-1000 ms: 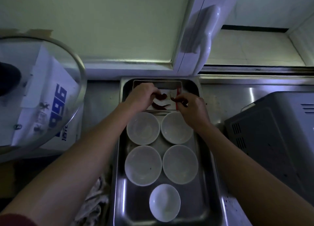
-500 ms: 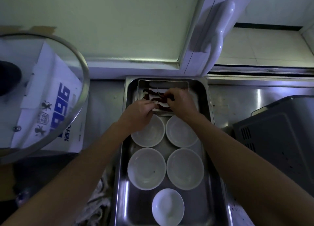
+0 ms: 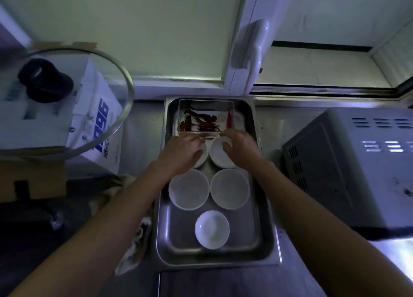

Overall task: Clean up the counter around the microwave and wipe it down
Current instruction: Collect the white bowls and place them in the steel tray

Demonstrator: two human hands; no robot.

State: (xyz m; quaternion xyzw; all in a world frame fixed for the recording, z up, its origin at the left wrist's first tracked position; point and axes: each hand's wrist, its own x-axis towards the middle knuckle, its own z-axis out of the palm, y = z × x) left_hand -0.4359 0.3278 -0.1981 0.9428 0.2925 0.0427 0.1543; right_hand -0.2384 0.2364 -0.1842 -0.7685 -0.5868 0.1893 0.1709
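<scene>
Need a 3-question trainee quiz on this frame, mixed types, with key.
1. How many white bowls sit in the steel tray?
2. True or false: the dried red chillies lie in the small inner tray at the far end.
3. Which stands on the tray's right? A) glass lid B) microwave C) cardboard box

Key:
1. Five; the left hand covers much of one, and the right hand rests on the rim of another.
2. True.
3. B, the microwave.
</scene>
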